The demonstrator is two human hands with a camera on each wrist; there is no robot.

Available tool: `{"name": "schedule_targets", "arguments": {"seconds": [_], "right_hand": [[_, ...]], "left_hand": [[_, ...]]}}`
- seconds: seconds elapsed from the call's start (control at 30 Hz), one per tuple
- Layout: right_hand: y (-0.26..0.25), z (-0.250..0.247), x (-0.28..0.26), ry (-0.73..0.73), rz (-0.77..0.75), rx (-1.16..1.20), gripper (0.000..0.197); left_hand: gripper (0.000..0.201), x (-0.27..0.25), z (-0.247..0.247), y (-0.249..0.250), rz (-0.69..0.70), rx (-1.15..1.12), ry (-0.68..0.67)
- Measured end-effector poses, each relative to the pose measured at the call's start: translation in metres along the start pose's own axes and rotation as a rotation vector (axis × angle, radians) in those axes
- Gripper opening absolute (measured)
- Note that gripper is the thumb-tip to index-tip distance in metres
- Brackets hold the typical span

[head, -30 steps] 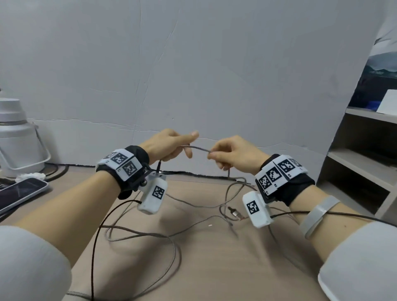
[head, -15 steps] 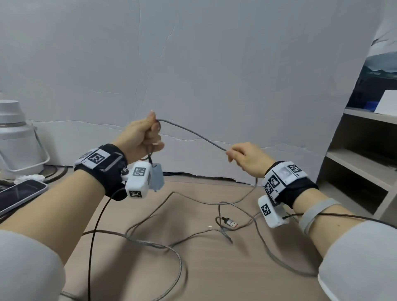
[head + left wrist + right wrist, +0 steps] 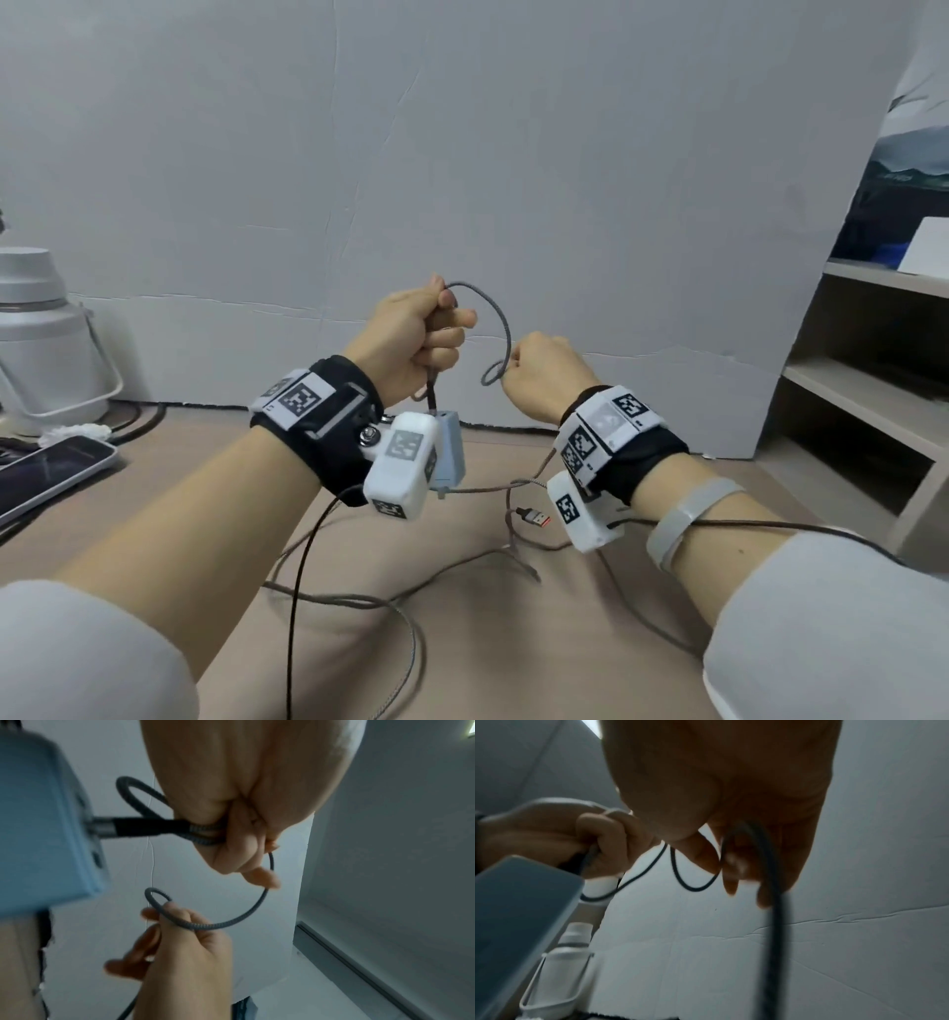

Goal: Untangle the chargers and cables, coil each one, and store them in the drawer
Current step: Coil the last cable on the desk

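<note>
A grey braided cable (image 3: 500, 318) arcs between my two raised hands. My left hand (image 3: 418, 342) grips a small bundle of its loops (image 3: 203, 833) in a fist. A pale blue charger block (image 3: 448, 452) hangs from that cable below the fist, also seen close up as the block (image 3: 43, 825). My right hand (image 3: 539, 375) pinches the cable (image 3: 216, 925) between thumb and fingers, where it curls into a small loop (image 3: 494, 374). The rest of the cable (image 3: 411, 642) trails down across the tan table. A loose USB plug (image 3: 534, 516) lies on the table under my right wrist.
A phone (image 3: 49, 475) lies at the table's left edge beside a white jug-shaped appliance (image 3: 43, 354). A grey wall board stands behind. Wooden shelves (image 3: 868, 390) rise at the right. Thin dark leads run from both wrist cameras across the table (image 3: 513, 668).
My hands have drawn closer together and the straight stretch of cable between them has bent into an arc. The left hand moved right, and the charger block still hangs beneath it.
</note>
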State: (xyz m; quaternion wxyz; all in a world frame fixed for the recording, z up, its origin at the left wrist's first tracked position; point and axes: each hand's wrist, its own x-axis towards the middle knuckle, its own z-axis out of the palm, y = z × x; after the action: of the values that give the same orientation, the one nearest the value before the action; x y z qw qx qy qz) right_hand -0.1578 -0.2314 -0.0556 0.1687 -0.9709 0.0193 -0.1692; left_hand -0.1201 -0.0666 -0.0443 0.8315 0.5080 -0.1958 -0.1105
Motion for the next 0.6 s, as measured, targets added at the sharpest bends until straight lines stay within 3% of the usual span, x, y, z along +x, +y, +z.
{"name": "schedule_targets", "arguments": {"seconds": [0.07, 0.13, 0.2, 0.27, 0.37, 0.5, 0.6], "right_hand": [[0.001, -0.004, -0.002, -0.121, -0.094, 0.180, 0.035], [0.001, -0.007, -0.006, -0.255, -0.163, 0.519, 0.046], [0.002, -0.007, -0.006, -0.314, -0.210, 0.899, 0.031], [0.003, -0.008, -0.008, -0.318, -0.222, 1.095, 0.009], [0.015, -0.003, -0.005, -0.181, -0.173, 1.004, 0.025], [0.031, 0.007, 0.007, 0.057, -0.218, 0.513, 0.025], [0.037, 0.007, 0.012, 0.190, -0.171, 0.356, 0.030]], "left_hand": [[0.040, 0.000, 0.001, 0.001, 0.041, 0.045, 0.053], [0.039, 0.003, -0.001, 0.001, 0.094, 0.085, 0.102], [0.039, 0.006, -0.003, 0.002, 0.138, 0.113, 0.148], [0.040, 0.008, -0.007, 0.005, 0.160, 0.113, 0.182], [0.042, 0.009, -0.016, 0.013, 0.154, 0.067, 0.233], [0.044, 0.013, -0.026, 0.016, 0.124, -0.047, 0.303], [0.044, 0.013, -0.025, 0.012, 0.088, -0.087, 0.291]]}}
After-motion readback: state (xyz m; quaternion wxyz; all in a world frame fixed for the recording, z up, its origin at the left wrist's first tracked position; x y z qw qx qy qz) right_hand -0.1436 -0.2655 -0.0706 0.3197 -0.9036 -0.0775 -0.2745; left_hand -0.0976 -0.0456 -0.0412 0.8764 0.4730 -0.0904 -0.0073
